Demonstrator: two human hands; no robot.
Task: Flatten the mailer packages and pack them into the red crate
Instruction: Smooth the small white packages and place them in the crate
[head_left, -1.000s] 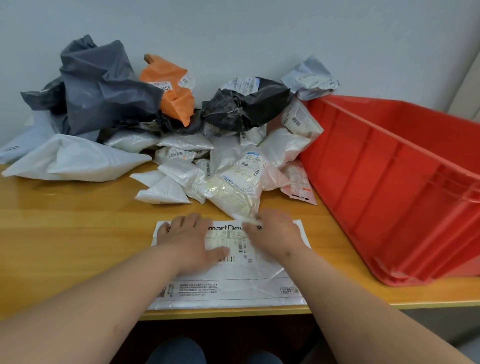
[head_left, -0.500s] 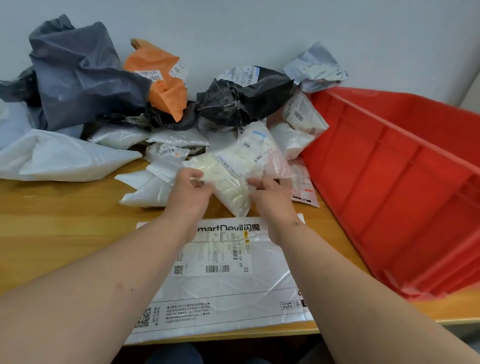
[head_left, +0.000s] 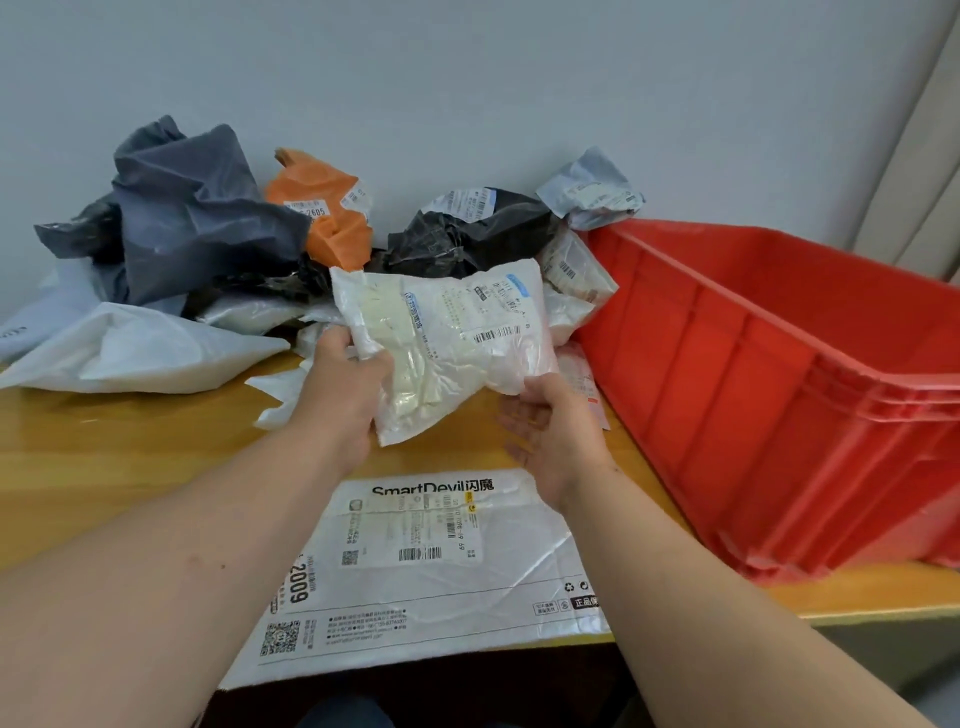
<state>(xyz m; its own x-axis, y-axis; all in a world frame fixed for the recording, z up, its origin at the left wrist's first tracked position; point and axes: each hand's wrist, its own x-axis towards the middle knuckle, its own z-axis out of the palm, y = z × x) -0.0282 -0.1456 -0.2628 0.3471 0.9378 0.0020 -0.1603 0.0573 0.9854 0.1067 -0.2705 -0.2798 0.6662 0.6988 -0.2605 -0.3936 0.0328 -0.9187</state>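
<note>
A small clear-white mailer (head_left: 452, 338) with a shipping label is lifted above the table, tilted. My left hand (head_left: 345, 395) grips its left lower edge, and my right hand (head_left: 550, 431) holds its lower right corner from beneath. A flattened white SmartDevil mailer (head_left: 431, 566) lies on the table's front edge, below both hands. The red crate (head_left: 769, 395) stands to the right; its inside is mostly hidden by its near wall.
A heap of crumpled mailers lies against the wall: dark grey (head_left: 192, 213), orange (head_left: 327, 213), black (head_left: 467, 234), light grey (head_left: 592, 195) and a large white one (head_left: 135, 345). The wooden table (head_left: 119, 447) shows bare wood at the left front.
Both hands left the flattened white mailer, reached into the heap, took hold of the small clear-white mailer and lifted it off the table.
</note>
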